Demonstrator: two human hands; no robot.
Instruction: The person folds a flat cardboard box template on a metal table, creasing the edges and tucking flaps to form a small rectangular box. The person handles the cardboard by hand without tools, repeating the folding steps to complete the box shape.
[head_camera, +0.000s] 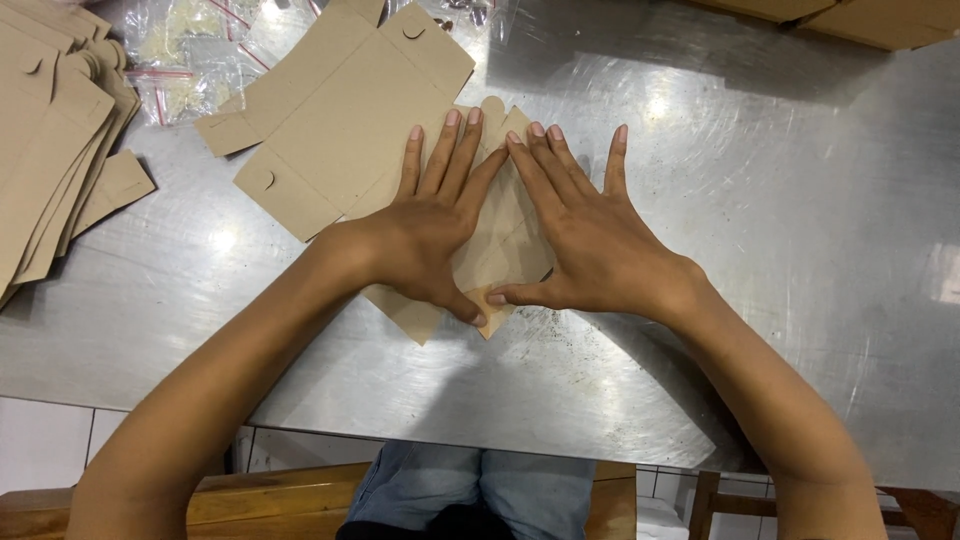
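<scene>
Seen from the head camera, both hands lie flat and spread on a brown cardboard blank (500, 235) that rests on the shiny metal surface (780, 260). The left hand (425, 230) presses down with its fingers fanned out and pointing away from the person, the palm covering the middle of the blank. The right hand (590, 240) lies just beside it, likewise open and flat, fingers spread; the index fingers of the two hands nearly meet at the far side, and the two thumbs come tip to tip near the blank's near corner. Neither hand is gripping anything; both simply bear down on the cardboard. The blank sits a little left of the middle of the surface, turned at an angle so that one corner points toward the person. Touching it on the far left side lies a larger flat carton sheet (345, 110) with tabs and small curved slits, partly overlapped by the blank and the left hand. Well to the left, a stack of similar flat cartons (50, 140) is fanned out at the edge of the frame. Behind it, at the far edge, lie clear plastic bags (190, 60) with red seal strips. At the bottom, the person's blue jeans (480, 490) show below the surface's near edge.
</scene>
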